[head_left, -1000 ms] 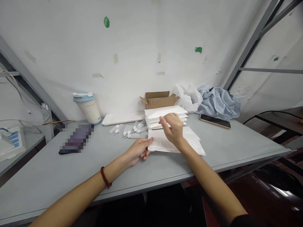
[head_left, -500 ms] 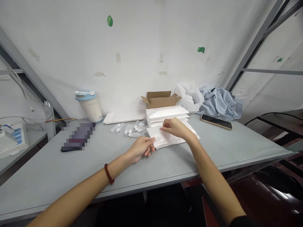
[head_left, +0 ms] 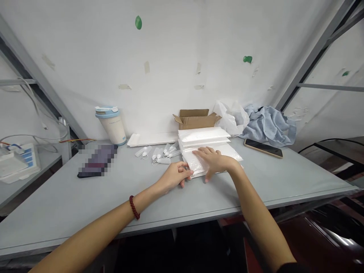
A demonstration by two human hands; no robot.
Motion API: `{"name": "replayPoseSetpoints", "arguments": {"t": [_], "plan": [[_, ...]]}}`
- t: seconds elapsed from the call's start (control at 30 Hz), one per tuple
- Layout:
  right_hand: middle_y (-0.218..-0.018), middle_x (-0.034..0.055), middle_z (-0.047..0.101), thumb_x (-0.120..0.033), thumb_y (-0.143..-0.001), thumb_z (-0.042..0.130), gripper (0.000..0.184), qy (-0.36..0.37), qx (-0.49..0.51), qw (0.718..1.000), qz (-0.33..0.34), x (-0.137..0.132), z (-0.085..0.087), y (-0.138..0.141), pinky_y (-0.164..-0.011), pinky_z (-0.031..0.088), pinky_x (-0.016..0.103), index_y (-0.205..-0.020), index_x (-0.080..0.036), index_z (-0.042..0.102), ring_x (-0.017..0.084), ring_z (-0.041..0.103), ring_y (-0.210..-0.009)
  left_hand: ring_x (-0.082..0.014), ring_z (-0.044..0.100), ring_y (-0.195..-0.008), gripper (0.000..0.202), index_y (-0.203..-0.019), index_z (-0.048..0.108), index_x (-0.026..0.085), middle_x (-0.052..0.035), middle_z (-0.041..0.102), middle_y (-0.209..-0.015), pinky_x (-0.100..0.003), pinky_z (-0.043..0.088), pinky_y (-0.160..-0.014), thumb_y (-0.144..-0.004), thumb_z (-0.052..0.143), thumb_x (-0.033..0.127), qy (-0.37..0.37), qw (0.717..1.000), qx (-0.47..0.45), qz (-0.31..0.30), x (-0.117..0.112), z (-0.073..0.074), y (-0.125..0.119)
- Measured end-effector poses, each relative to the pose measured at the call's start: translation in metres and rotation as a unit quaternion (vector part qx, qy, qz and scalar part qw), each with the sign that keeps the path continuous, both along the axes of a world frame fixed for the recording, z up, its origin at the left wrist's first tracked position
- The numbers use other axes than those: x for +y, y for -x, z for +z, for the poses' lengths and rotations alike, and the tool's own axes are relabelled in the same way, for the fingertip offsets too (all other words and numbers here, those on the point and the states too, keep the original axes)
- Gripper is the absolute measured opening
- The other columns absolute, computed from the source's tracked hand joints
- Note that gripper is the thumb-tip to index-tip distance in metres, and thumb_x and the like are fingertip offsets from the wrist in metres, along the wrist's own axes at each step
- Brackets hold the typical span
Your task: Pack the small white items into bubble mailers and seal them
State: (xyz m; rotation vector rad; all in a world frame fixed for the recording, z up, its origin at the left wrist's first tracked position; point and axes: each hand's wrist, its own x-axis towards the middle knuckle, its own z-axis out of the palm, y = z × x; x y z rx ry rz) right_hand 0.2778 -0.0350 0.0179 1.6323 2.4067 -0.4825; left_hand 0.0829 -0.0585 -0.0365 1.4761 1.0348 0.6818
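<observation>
- White, glossy near packet [head_left: 195,164], head view: lies on the grey desk [head_left: 148,197], in front of the taller packet stack [head_left: 203,133]; layers beneath it hard to count.
- Left hand [head_left: 174,175]: thumb and fingers pinching its near-left corner, presumably to stop it sliding.
- Right hand [head_left: 215,161]: fingers spread, palm down over its face, likely pressing it flat.
- Clear tubes [head_left: 163,161]: loosely grouped just left of both, perhaps to stay handy.

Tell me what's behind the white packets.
Behind the white packets stands an open cardboard box, a white plastic bag beside it. The packets cover the box's lower front; its floor is hidden.
</observation>
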Motion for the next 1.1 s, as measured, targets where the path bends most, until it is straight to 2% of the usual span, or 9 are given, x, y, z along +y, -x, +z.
{"name": "replayPoseSetpoints", "arguments": {"t": [0.07, 0.23, 0.43, 0.63, 0.73, 0.8, 0.97, 1.03, 1.1], "plan": [[-0.154, 0.0101, 0.01, -0.043, -0.053, 0.082, 0.117, -0.006, -0.013, 1.0, -0.017, 0.0, -0.002, 0.004, -0.108, 0.011, 0.057, -0.148, -0.03, 0.014, 0.035, 0.002, -0.14, -0.006, 0.049, -0.042, 0.045, -0.109, 0.052, 0.013, 0.0024, 0.061, -0.067, -0.022, 0.04, -0.047, -0.073, 0.069, 0.035, -0.006, 1.0, 0.011, -0.01, 0.001, -0.001, 0.001], [-0.146, 0.011, 0.028, -0.04, -0.056, 0.079, 0.104, -0.031, 0.002, 0.999, -0.024, 0.0, -0.004, 0.007, -0.105, 0.018, 0.055, -0.145, -0.035, 0.025, 0.036, 0.023, -0.133, -0.0116, 0.055, -0.058, 0.064, -0.117, 0.044, 0.015, 0.0017, 0.059, -0.074, -0.021, 0.041, -0.044, -0.061, 0.075, 0.024, -0.018, 0.998, 0.057, -0.025, 0.001, -0.004, 0.002], [-0.138, 0.0141, 0.034, -0.046, -0.053, 0.08, 0.111, -0.04, -0.002, 0.999, -0.036, -0.003, -0.007, 0.012, -0.103, 0.019, 0.054, -0.146, -0.035, 0.021, 0.039, 0.025, -0.129, -0.0103, 0.052, -0.057, 0.046, -0.107, 0.05, 0.016, 0.0013, 0.061, -0.075, -0.021, 0.038, -0.048, -0.065, 0.069, 0.021, -0.085, 0.991, 0.098, -0.02, -0.003, 0.002, 0.002], [-0.141, 0.0144, 0.028, -0.052, -0.047, 0.082, 0.119, -0.038, 0.003, 0.998, -0.05, -0.004, -0.012, 0.015, -0.106, 0.014, 0.054, -0.147, -0.034, 0.018, 0.041, 0.02, -0.132, -0.0116, 0.052, -0.056, 0.044, -0.106, 0.052, 0.016, 0.0022, 0.06, -0.072, -0.023, 0.038, -0.05, -0.068, 0.068, 0.031, -0.107, 0.99, 0.096, -0.016, -0.004, -0.001, 0.0], [-0.143, 0.0145, 0.023, -0.056, -0.047, 0.082, 0.121, -0.028, 0.011, 0.998, -0.056, -0.004, -0.009, 0.015, -0.106, 0.01, 0.055, -0.147, -0.033, 0.017, 0.042, 0.017, -0.133, -0.0128, 0.052, -0.055, 0.044, -0.103, 0.053, 0.016, 0.0011, 0.061, -0.071, -0.024, 0.037, -0.049, -0.072, 0.065, 0.045, -0.118, 0.986, 0.113, -0.008, -0.004, -0.002, 0.002], [-0.143, 0.0145, 0.023, -0.057, -0.048, 0.081, 0.119, -0.025, 0.015, 0.998, -0.055, -0.005, -0.007, 0.015, -0.106, 0.01, 0.056, -0.147, -0.033, 0.018, 0.042, 0.014, -0.134, -0.0145, 0.053, -0.058, 0.042, -0.095, 0.056, 0.017, -0.0003, 0.062, -0.07, -0.025, 0.037, -0.051, -0.075, 0.06, 0.053, -0.165, 0.976, 0.144, 0.012, -0.003, 0.001, 0.005], [-0.14, 0.0141, 0.027, -0.057, -0.049, 0.08, 0.113, -0.027, 0.02, 0.998, -0.044, -0.005, -0.006, 0.014, -0.105, 0.013, 0.057, -0.144, -0.034, 0.023, 0.041, 0.017, -0.133, -0.0156, 0.053, -0.059, 0.04, -0.068, 0.056, 0.018, -0.0027, 0.059, -0.065, -0.027, 0.035, -0.055, -0.085, 0.047, 0.053, -0.351, 0.903, 0.247, -0.001, 0.014, 0.022, 0.013], [-0.138, 0.0142, 0.028, -0.056, -0.05, 0.081, 0.112, -0.03, 0.016, 0.999, -0.037, -0.006, -0.006, 0.014, -0.105, 0.013, 0.057, -0.144, -0.034, 0.024, 0.041, 0.017, -0.132, -0.0189, 0.056, -0.071, 0.032, -0.078, 0.058, 0.016, -0.0066, 0.062, -0.078, -0.029, 0.039, -0.062, -0.088, 0.047, 0.045, -0.448, 0.847, 0.287, 0.0, 0.028, 0.033, 0.009], [-0.137, 0.0145, 0.029, -0.055, -0.05, 0.081, 0.113, -0.029, 0.007, 0.999, -0.029, -0.005, -0.006, 0.014, -0.104, 0.014, 0.058, -0.144, -0.034, 0.022, 0.042, 0.016, -0.132, -0.0245, 0.055, -0.096, 0.022, -0.094, 0.058, 0.013, -0.0128, 0.06, -0.099, -0.032, 0.042, -0.076, -0.089, 0.048, 0.032, -0.55, 0.771, 0.319, -0.019, 0.045, 0.043, -0.003]]}}
